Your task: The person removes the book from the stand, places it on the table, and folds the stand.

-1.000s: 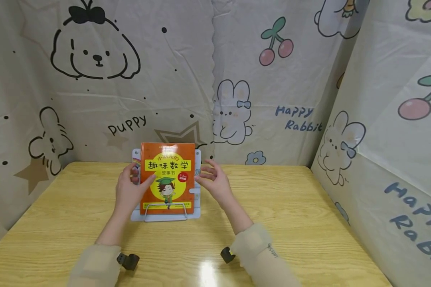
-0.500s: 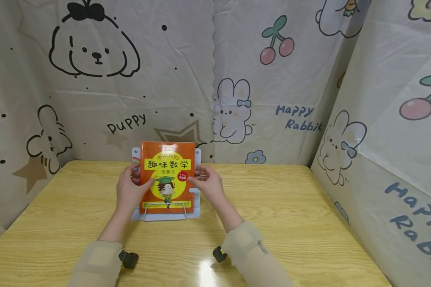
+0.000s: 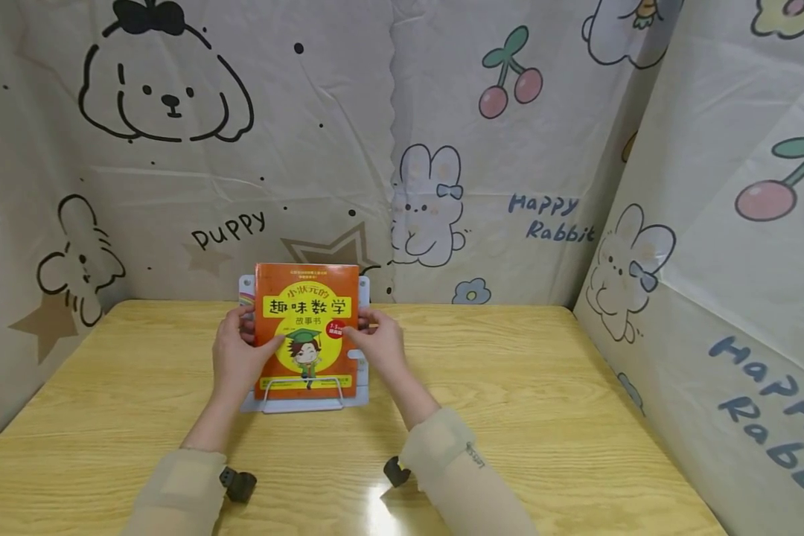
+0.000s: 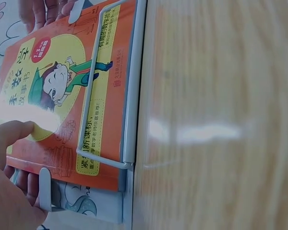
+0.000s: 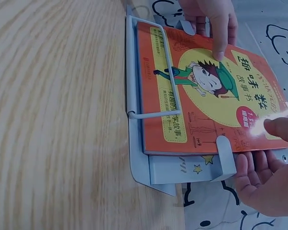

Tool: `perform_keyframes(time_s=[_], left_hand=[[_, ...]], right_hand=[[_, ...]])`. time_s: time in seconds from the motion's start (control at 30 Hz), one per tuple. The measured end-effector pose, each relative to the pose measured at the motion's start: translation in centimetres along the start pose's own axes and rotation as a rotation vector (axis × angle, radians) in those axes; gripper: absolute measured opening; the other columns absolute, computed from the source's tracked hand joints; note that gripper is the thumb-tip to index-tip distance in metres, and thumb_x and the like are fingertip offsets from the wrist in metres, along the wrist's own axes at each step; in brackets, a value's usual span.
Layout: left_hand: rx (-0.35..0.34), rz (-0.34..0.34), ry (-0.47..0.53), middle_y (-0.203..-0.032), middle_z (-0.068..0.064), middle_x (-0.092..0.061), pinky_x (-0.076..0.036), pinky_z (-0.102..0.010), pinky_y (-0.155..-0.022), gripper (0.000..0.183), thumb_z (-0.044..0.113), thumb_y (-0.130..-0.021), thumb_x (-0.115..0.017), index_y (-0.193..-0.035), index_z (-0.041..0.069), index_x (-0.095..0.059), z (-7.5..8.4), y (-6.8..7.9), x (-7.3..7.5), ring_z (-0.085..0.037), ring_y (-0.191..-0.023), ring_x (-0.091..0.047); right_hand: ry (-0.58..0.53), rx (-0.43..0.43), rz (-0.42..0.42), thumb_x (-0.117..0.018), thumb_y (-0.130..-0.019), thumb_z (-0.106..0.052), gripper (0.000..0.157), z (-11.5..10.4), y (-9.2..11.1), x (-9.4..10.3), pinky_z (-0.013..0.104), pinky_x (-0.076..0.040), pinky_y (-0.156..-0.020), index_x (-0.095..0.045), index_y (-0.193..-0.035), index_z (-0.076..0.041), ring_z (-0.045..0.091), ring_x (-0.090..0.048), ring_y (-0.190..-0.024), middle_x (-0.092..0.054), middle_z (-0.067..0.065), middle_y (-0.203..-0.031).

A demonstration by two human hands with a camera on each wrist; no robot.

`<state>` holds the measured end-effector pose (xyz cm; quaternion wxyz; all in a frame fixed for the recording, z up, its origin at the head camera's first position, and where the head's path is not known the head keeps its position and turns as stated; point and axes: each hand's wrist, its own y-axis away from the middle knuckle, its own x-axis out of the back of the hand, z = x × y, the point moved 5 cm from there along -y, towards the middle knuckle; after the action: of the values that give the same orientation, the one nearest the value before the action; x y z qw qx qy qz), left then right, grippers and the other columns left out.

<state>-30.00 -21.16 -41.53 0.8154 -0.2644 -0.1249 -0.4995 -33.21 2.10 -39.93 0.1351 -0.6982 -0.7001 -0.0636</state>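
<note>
An orange book (image 3: 307, 286) with a cartoon figure on its cover leans upright on a pale blue-grey book stand (image 3: 363, 391). My left hand (image 3: 237, 357) grips its left edge, thumb on the cover and fingers behind. On the right edge, my right hand (image 3: 383, 348) does the same, its thumb pressing near the red circle. A wire holder (image 4: 89, 91) crosses the lower part of the cover. In the right wrist view a side clip (image 5: 225, 155) reaches over the book's edge; another clip (image 4: 45, 189) shows beside my left fingers. The fingertips behind are partly hidden.
The stand rests on a light wooden table (image 3: 509, 402), towards its back edge. Printed cloth (image 3: 321, 164) with puppies and rabbits hangs behind and along the sides. Small black devices (image 3: 240, 485) sit at both sleeve cuffs.
My right hand has moved left onto the book's right edge, and its thumb has come down on the cover. The left hand keeps its hold. The head view has shifted slightly.
</note>
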Motion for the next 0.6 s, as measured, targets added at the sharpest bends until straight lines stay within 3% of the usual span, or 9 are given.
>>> perform_keyframes(time_s=[0.37, 0.6], left_hand=[[0.013, -0.02, -0.011, -0.109, -0.013, -0.049, -0.041, -0.028, -0.079, 0.063, 0.017, -0.082, -0.074, -0.136, 0.008, -0.041, 0.05, 0.02, 0.41, -0.024, -0.093, -0.046], [0.02, -0.038, -0.004, -0.108, -0.013, -0.048, -0.04, -0.024, -0.077, 0.062, 0.015, -0.082, -0.073, -0.135, 0.008, -0.042, 0.2, 0.0, 0.42, -0.024, -0.093, -0.046]], right_hand=[[0.142, 0.13, 0.014, -0.066, -0.08, 0.007, 0.041, -0.05, 0.08, -0.41, 0.023, -0.054, -0.069, -0.058, -0.116, -0.008, 0.015, -0.059, -0.081, -0.063, 0.007, -0.099], [0.146, 0.143, 0.025, -0.066, -0.08, 0.01, 0.042, 0.08, 0.0, -0.28, 0.023, -0.055, -0.07, -0.058, -0.117, -0.009, 0.015, -0.06, -0.081, -0.063, 0.007, -0.1]])
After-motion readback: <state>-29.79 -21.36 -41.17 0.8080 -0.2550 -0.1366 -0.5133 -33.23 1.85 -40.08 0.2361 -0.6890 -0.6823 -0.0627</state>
